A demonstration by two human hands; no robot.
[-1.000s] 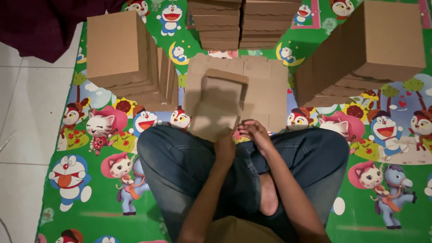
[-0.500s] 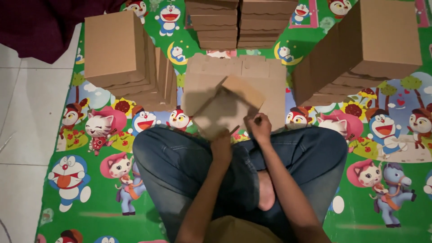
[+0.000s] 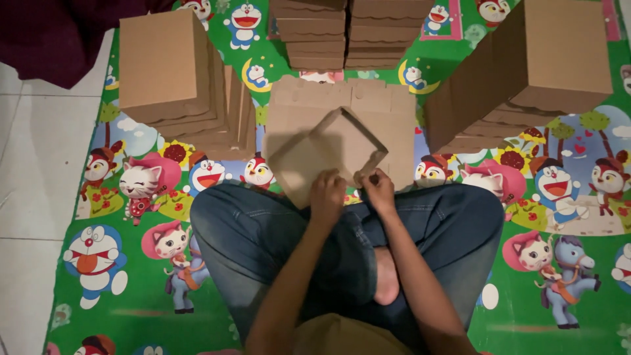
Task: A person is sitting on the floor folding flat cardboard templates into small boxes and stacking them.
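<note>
Clearly your left hand [image 3: 327, 195] and right hand [image 3: 376, 190] pinch the light, bendable half-folded cardboard box [image 3: 327, 155]; grip its near edges.

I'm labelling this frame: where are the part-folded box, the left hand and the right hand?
part-folded box [image 3: 338, 148], head view, its inner panel.
left hand [image 3: 327, 197], head view, back of hand.
right hand [image 3: 378, 190], head view, knuckles.

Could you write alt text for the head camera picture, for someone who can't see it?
Seen from above, a person sitting cross-legged in jeans holds a partly folded cardboard box with the left hand and right hand at its near edge. It hangs over a flat cardboard sheet on a bright cartoon mat, with stacks of cardboard around.
</note>
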